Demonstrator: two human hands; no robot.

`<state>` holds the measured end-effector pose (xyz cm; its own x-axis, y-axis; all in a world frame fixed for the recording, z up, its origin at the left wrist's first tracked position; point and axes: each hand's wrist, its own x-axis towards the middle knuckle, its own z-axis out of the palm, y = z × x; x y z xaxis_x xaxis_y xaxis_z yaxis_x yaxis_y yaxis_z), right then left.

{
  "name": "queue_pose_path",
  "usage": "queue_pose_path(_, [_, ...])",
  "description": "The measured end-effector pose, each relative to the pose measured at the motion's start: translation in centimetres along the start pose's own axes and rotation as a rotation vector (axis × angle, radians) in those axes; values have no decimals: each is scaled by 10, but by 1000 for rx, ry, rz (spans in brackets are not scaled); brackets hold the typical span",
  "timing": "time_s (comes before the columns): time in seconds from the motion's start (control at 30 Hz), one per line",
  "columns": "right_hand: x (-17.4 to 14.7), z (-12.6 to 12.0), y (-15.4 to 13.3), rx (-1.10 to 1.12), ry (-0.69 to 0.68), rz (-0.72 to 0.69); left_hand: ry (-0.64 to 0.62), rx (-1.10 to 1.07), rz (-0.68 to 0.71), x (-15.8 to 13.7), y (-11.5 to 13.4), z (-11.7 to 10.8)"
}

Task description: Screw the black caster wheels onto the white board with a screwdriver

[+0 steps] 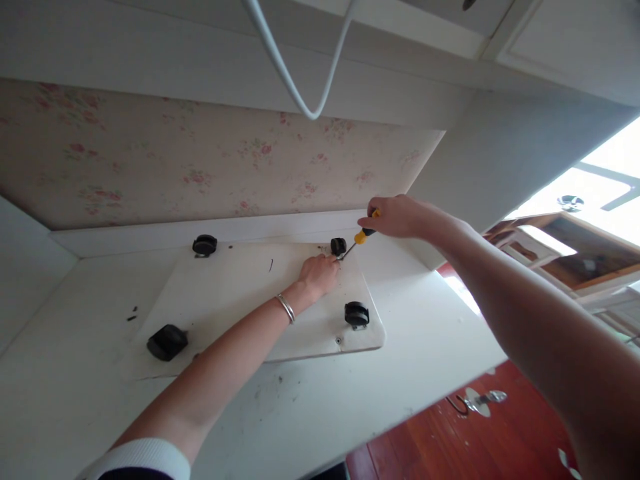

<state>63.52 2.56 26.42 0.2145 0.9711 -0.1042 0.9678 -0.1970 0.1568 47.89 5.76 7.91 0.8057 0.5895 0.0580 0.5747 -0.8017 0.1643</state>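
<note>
Looking light but stiff, the screwdriver (359, 238) is gripped by its handle (369, 231), probably the best spot, in the curled right hand (389, 217), slanting down beside the half-curled left hand (320, 275), whose hold, if any, can't be told.

Over the middle of the white board (240, 287), a low passage lies between the far-left caster (205, 245) and the left hand (320, 275). From the near side, the left forearm (215, 380) bars the way, slanting between the near-left caster (167, 343) and the near-right caster (357, 315). Around the far-right caster (338, 247), the left hand and the screwdriver (367, 232) gripped in the right hand (393, 215) crowd the room. Right of the board, the white tabletop (425, 320) leaves space; the floral wall (250, 167) blocks the far side.
</note>
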Motion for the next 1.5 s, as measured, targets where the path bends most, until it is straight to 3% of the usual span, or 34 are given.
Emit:
queue_pose_path(0.2, [2,-22,-10,-13,-191,-126,-38,-10,-24,-2,0,-3])
queue_pose_path(0.3, [7,-24,-15,-57,-169,-142,-51,-20,-37,-1,0,-3])
queue_pose_path(0.47, [12,-19,-25,-95,-81,-46,-52,-32,-38,0,0,-1])
queue_pose_path(0.63, [7,-21,-30,-26,-154,-83,-57,-44,-35,0,-1,0])
queue_pose_path(0.8, [4,-21,-33,-88,-72,-43,-58,-61,-41,-1,-1,-1])
queue_pose_path(0.93, [4,-19,-32,-68,-121,-71,-53,-75,-49,-3,0,-5])
queue_pose_path(1.07, [3,-18,-33,-110,-43,-25,-14,-94,-55,-10,4,-15])
queue_pose_path(1.27, [3,-16,-29,-98,-59,-64,162,-153,-100,-59,17,-38])
queue_pose_path(1.43, [0,-14,-22,-115,-23,-56,272,-259,-140,-144,21,-52])
queue_pose_path(1.5, [-1,-13,-21,-107,-41,-80,388,-484,-137,-184,18,-53])
